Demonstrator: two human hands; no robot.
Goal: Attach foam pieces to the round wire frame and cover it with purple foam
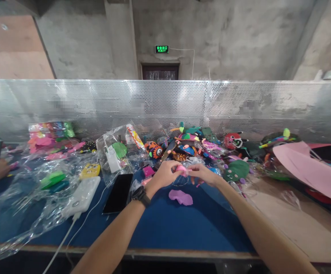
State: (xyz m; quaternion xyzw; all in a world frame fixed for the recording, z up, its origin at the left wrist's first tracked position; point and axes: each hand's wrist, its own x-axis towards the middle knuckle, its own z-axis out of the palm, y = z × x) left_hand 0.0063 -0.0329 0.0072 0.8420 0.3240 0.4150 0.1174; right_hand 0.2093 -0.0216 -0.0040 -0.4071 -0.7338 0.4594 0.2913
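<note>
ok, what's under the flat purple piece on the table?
The purple piece lies on the blue tabletop, which shows around its edges. Nothing can be seen sticking out from under it; whatever is directly beneath is covered, so I can't tell.

Both forearms (114,236) (248,217) converge forward, the hands (167,173) (204,175) close together with fingers bent.
</note>
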